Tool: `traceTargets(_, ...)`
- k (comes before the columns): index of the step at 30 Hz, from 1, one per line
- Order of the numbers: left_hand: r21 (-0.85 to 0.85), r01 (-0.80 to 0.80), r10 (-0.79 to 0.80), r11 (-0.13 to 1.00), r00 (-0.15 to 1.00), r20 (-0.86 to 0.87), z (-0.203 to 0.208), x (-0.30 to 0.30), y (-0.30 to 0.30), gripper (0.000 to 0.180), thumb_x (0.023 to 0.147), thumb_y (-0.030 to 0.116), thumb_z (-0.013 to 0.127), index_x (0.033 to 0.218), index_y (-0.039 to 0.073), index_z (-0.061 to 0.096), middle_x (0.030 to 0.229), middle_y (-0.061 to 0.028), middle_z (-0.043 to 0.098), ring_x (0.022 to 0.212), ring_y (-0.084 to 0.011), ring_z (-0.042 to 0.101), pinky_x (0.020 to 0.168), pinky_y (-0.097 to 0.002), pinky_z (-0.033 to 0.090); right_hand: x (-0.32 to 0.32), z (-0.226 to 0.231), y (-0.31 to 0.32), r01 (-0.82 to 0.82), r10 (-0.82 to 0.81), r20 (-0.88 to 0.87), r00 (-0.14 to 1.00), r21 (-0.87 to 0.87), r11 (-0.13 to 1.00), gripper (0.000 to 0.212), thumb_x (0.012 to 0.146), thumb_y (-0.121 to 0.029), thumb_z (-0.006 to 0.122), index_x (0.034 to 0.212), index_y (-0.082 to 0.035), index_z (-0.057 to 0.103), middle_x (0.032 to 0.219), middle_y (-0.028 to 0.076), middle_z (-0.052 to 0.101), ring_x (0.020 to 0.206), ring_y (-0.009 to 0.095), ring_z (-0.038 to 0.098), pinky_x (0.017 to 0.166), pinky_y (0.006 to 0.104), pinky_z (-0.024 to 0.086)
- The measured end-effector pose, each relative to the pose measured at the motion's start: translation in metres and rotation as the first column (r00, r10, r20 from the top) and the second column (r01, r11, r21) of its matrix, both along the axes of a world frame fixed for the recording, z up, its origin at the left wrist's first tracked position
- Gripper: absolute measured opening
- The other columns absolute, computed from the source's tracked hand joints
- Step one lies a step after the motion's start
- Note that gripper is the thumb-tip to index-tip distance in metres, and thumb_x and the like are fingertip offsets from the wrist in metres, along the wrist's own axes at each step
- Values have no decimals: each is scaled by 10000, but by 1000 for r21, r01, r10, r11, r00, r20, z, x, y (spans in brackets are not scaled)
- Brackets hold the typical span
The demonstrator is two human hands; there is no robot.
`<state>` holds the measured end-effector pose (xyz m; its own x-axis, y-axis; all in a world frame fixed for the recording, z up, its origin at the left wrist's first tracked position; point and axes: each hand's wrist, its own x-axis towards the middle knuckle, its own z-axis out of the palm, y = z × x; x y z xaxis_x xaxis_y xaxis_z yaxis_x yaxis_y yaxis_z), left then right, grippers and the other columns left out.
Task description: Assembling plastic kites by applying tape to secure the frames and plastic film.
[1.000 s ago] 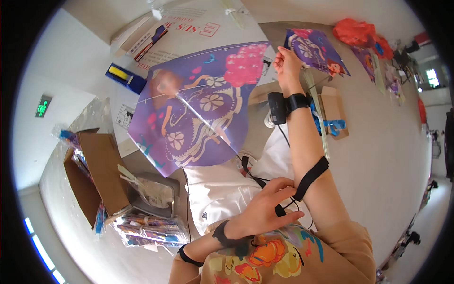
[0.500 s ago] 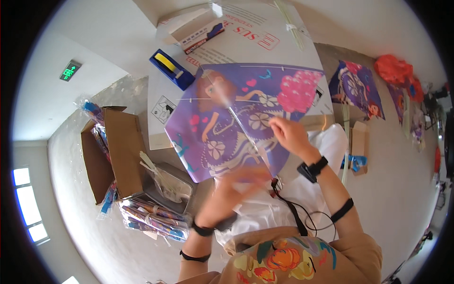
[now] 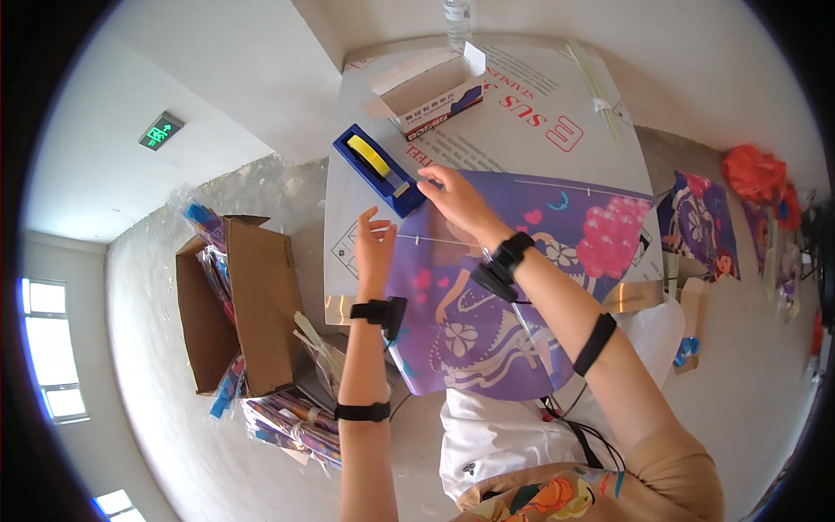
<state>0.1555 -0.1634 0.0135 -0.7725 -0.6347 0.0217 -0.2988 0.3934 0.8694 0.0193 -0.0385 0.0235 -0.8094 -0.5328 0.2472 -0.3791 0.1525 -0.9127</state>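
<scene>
A purple kite [image 3: 487,339], printed with a doll-like figure, pink hearts and pink balloons, lies over the near part of the table and hangs toward my lap. Thin white rods cross it. Beyond its far left corner stands a blue tape dispenser [image 3: 357,165] with a yellow core. My right hand [image 3: 461,204] reaches across the kite, its fingertips at the dispenser's near end, thumb and forefinger slightly apart. No tape is visible in them. My left hand [image 3: 375,252] is at the kite's left edge, fingers spread and holding nothing.
On the printed silver tabletop [image 3: 522,113] are an opened white carton [image 3: 435,91] and a bundle of pale sticks [image 3: 598,96]. A clear bottle [image 3: 457,22] stands behind. At left are a cardboard box [image 3: 261,304] and wrapped bundles [image 3: 296,426]. Another kite [image 3: 700,222] is at right.
Both hands have moved up and away from the kite's near end toward the tape dispenser. My left hand's fingers are now spread. The whole view has shifted, with the table now lower and further right.
</scene>
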Motion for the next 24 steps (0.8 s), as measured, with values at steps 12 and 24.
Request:
traceTargets(12, 140, -140, 149, 980, 987, -56, -1, -34, 3, 314, 850, 110, 655, 1145, 31, 579, 755, -107, 682, 684, -164, 674, 614, -275, 489, -27, -16, -71, -65, 16, 388, 922, 113, 992, 240, 724, -202, 715, 727, 36, 684, 723, 206, 673, 700, 281, 672, 670, 366, 504)
traceTargets(24, 79, -172, 173, 982, 985, -7, 18, -41, 10, 245, 842, 127, 659, 1067, 44, 610, 674, -90, 648, 609, -170, 640, 583, -302, 474, -28, 37, -78, 6, -101, 172, 980, 479, 878, 256, 759, -218, 706, 774, 35, 671, 699, 89, 647, 628, 152, 578, 591, 338, 457)
